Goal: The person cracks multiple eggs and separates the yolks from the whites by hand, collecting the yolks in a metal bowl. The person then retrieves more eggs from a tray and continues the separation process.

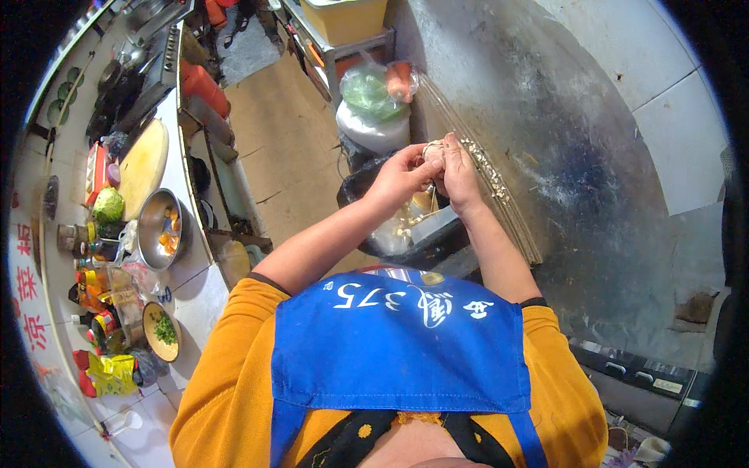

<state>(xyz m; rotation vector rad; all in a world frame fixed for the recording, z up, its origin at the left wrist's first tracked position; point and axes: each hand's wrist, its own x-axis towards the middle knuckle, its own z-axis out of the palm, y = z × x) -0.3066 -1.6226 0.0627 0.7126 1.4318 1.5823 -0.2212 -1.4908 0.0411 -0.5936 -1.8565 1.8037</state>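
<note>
My left hand (408, 169) and my right hand (460, 178) meet above a bin (358, 190) lined with a black bag. Between their fingers they hold a small pale item (433, 151). The fingers cover most of it, so I cannot tell what it is. Inside the bin are clear plastic, a brownish round thing (422, 200), thin sticks and pale scraps. Just right of my right hand, small whitish bits (488, 172) lie along a bundle of long thin strips (519, 237).
On the left tiled counter (202, 286) stand a steel bowl (153, 228) with orange-yellow pieces, a round cutting board (146, 169), a cabbage (109, 205) and a bowl of chopped greens (164, 330). Bagged vegetables (371, 90) sit beyond the bin. A stained metal surface (573, 169) spreads rightward.
</note>
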